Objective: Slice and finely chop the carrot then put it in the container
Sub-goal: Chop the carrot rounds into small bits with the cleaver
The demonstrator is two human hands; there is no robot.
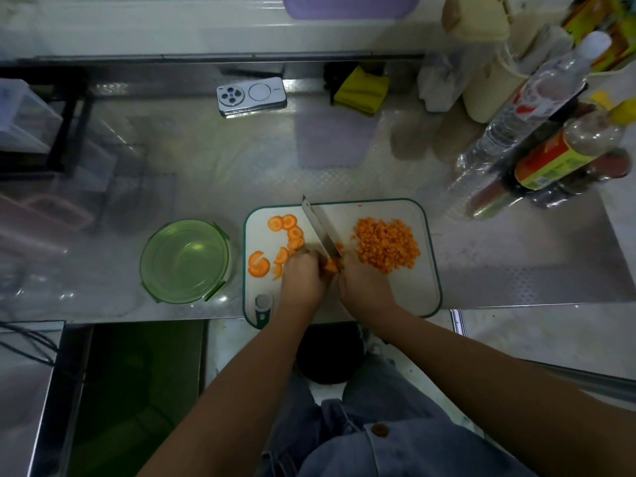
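Observation:
On the white cutting board [416,287] lie several round carrot slices [287,228] at the left and a heap of finely chopped carrot [387,244] at the right. My left hand [303,278] holds down a few carrot pieces [332,265] with curled fingers. My right hand [364,285] grips the handle of a knife [320,227], whose blade points away and to the left, its heel at those pieces. A round green container [185,261] stands on the counter left of the board.
A phone [251,95] lies at the back of the steel counter, with a yellow cloth [361,89] to its right. Bottles [537,108] and sauce jars crowd the right side. A purple tub [351,5] sits beyond the back ledge.

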